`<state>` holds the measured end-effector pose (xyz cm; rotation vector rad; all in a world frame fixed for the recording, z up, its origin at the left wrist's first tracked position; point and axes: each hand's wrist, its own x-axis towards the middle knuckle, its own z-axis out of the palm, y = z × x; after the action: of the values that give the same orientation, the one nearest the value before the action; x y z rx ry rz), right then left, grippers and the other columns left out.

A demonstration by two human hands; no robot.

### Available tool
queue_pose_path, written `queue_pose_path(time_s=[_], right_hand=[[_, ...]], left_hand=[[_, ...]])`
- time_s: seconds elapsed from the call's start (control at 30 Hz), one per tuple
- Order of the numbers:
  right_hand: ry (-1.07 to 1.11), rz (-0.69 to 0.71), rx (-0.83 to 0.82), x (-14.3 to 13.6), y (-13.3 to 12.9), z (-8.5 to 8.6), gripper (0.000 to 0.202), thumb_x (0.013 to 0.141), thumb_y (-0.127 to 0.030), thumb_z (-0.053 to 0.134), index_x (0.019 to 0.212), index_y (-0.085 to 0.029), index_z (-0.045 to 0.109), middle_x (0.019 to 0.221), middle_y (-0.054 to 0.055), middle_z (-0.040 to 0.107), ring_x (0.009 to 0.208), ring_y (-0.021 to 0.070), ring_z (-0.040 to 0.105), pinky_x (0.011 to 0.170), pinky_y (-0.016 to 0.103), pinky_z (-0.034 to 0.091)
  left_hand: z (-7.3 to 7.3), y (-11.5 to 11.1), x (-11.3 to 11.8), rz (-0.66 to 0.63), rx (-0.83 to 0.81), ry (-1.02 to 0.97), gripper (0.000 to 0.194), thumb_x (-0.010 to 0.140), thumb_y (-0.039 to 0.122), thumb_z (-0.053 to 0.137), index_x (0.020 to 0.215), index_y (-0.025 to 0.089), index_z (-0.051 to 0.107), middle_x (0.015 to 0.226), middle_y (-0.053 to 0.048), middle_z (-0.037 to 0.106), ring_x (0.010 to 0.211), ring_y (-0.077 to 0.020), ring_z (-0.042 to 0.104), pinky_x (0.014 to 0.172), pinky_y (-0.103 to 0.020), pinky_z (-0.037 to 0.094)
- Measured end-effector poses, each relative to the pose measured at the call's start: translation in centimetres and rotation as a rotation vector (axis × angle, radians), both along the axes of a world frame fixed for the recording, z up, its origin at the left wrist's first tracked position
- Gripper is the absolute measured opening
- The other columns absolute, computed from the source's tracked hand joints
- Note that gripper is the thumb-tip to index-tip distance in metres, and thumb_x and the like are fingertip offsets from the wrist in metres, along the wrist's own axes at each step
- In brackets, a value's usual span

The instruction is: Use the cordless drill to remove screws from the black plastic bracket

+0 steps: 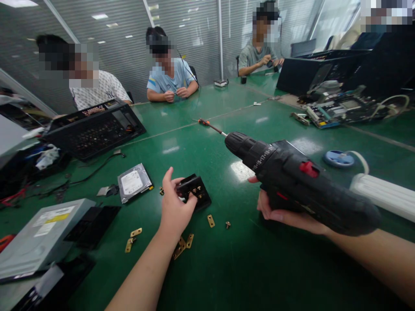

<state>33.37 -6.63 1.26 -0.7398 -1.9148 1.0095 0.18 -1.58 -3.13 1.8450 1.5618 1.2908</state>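
Observation:
My right hand (269,209) is wrapped around the grip of a black cordless drill (285,177), whose nose points forward and left over the table. Just past the bit, in line with it, shows a screwdriver with an orange and black handle (203,122). My left hand (178,203) holds a black block with brass contacts (199,192) at the table, thumb on its near side. Around it lie small brass plates (211,221), with more of them (189,240) by my left wrist, and a small screw (228,224) to the right.
A hard drive (134,182) and a metal optical drive (42,233) lie on the left. Black computer cases (97,129) stand at the far left and right (308,71). Circuit boards (343,108), a blue disc (339,158) and a white bar (385,194) are on the right. Several people sit opposite.

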Motion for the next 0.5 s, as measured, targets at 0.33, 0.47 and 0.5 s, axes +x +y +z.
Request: queue_pose_path(time_s=[0.33,0.47,0.5], right_hand=[[-0.087,-0.084,-0.035,-0.5,-1.0,0.1,0.052,0.099,-0.016,0.067,0.146,-0.033,0.053,0.089,-0.003,0.073,0.071,0.0152,0.075,0.067,0.028,0.065],[-0.041,-0.077,-0.023,-0.5,-0.8,0.3,0.048,0.099,-0.017,0.069,0.143,-0.031,0.055,0.088,-0.002,0.073,0.073,0.0159,0.076,0.070,0.029,0.067],[-0.042,-0.080,-0.019,-0.4,-0.7,0.3,0.048,0.100,-0.018,0.070,0.144,-0.030,0.054,0.088,-0.001,0.074,0.073,0.0161,0.076,0.071,0.029,0.067]], left_hand=[[-0.5,0.0,-0.6,-0.267,-0.106,-0.496,0.073,0.086,0.047,0.074,0.150,0.024,0.046,0.137,-0.016,0.071,0.128,-0.0348,0.066,0.111,-0.054,0.048],[0.1,-0.3,-0.2,-0.462,-0.337,-0.701,0.068,0.086,0.059,0.077,0.140,0.020,0.061,0.136,-0.020,0.073,0.118,-0.0375,0.073,0.096,-0.049,0.059],[0.2,-0.3,-0.1,-0.470,-0.382,-0.720,0.066,0.084,0.061,0.079,0.133,0.018,0.066,0.129,-0.021,0.076,0.113,-0.0378,0.075,0.092,-0.047,0.060]])
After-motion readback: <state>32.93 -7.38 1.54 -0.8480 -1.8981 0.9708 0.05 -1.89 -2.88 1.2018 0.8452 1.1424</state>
